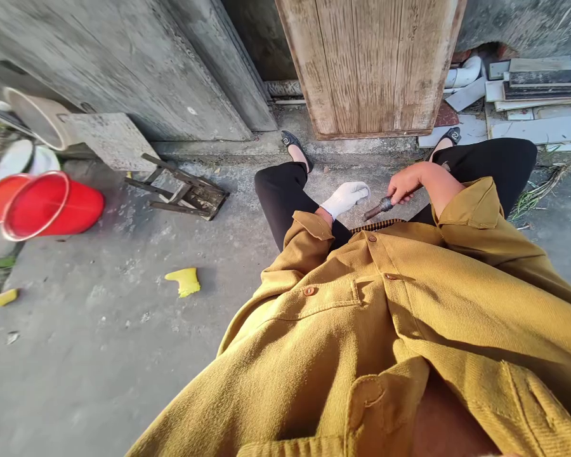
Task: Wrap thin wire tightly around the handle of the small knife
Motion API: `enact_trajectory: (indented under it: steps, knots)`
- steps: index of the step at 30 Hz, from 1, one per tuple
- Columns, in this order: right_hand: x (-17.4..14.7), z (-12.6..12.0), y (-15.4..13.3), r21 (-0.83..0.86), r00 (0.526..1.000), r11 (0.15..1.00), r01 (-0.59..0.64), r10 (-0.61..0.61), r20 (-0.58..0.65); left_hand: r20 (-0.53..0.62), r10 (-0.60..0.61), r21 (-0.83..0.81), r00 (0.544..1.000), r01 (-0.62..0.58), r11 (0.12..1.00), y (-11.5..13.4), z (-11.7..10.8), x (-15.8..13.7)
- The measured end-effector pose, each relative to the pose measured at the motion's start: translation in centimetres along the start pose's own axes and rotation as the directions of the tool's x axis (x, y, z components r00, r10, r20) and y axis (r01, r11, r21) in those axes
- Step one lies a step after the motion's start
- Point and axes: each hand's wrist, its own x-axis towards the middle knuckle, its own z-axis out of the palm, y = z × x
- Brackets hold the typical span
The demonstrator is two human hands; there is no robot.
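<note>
My left hand (345, 198), in a white knit glove, is held over my lap with its fingers curled together. Nothing shows in it. Just to its right, my bare right hand (406, 182) is closed around a wooden-handled tool (375, 211). The brown handle end points down-left toward the gloved hand, and a dark ring of wire or cord is wound around it. My fist and forearm hide most of the tool, so its working end cannot be made out.
A wooden door panel (361, 70) leans ahead. At left are a small wooden stool (190, 190) lying on its side, red buckets (83, 206) and a pale bucket (38, 117). Yellow scraps (184, 281) lie on the concrete. Boards (542, 89) and a white pipe (465, 73) are at right.
</note>
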Motion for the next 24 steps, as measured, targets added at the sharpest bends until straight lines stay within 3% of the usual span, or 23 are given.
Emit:
enact_trajectory:
  steps: [2,4,7,10,14,16,17,18,19,21,22,24]
  knots:
    - [-0.8,-0.1,-0.1,0.068,0.985,0.983,0.168,-0.170,0.020,-0.019,-0.014,-0.095,1.000,0.012,0.995,-0.6,0.0,0.2]
    - [-1.7,-0.3,-0.1,0.138,0.955,0.947,0.289,-0.274,-0.116,-0.058,-0.025,-0.198,0.998,0.013,0.980,-1.1,0.1,0.4]
    - [-2.2,-0.3,-0.3,0.209,0.896,0.908,0.364,-0.281,-0.343,-0.101,-0.099,-0.267,0.990,0.069,0.961,-1.4,0.2,0.5]
    - [-1.8,0.0,-0.7,0.320,0.814,0.845,0.429,-0.208,-0.543,-0.084,-0.101,-0.291,0.991,0.073,0.954,-1.4,0.3,0.3]
    - [-0.3,0.0,-0.9,0.437,0.649,0.732,0.523,-0.009,-0.761,-0.003,-0.045,-0.223,0.999,0.043,0.974,-1.2,0.7,0.1]
    - [0.4,-0.4,-0.7,0.443,0.564,0.759,0.477,0.121,-0.817,0.040,-0.019,-0.174,0.999,0.026,0.984,-1.1,1.1,0.1]
    - [0.7,-0.7,-0.5,0.433,0.540,0.810,0.396,0.176,-0.823,0.048,-0.008,-0.158,0.999,0.016,0.987,-1.0,1.2,0.2]
    - [0.9,-0.9,-0.3,0.403,0.544,0.877,0.261,0.211,-0.812,0.046,0.001,-0.146,0.999,0.006,0.989,-0.9,1.3,0.1]
    - [1.0,-1.0,-0.2,0.347,0.579,0.933,0.094,0.232,-0.781,0.039,0.007,-0.135,0.999,-0.001,0.991,-0.8,1.3,0.1]
    - [1.2,-0.9,0.0,0.185,0.700,0.962,-0.200,0.272,-0.660,0.023,0.013,-0.110,1.000,-0.011,0.994,-0.6,1.1,0.0]
    - [1.2,-0.8,0.0,0.102,0.773,0.955,-0.279,0.286,-0.566,0.016,0.015,-0.094,1.000,-0.014,0.995,-0.4,1.0,0.0]
    - [1.1,-0.3,-0.1,-0.004,0.905,0.958,-0.285,0.268,-0.330,0.004,0.013,-0.069,1.000,-0.013,0.998,-0.2,0.5,-0.1]
